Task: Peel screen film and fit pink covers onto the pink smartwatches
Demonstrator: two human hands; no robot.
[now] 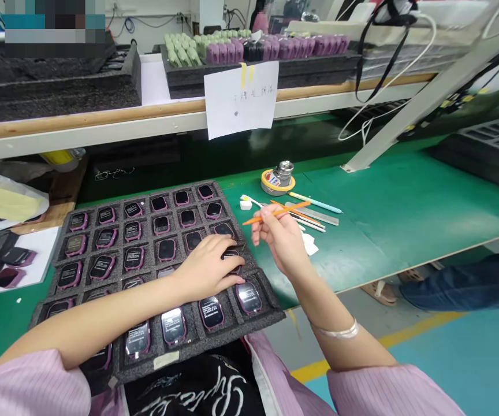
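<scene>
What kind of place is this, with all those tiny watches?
It looks like a small factory workshop, probably where smartwatches are put together or checked. Rows of pink-cased watches sit in a black foam tray on a green workbench mat, and coloured watch parts fill trays on the shelf above.

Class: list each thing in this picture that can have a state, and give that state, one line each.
Left hand: resting on smartwatches
Right hand: raised, holding orange pick
Foam tray: flat on green mat
Paper note: taped to shelf edge
Tape roll: lying flat
</scene>
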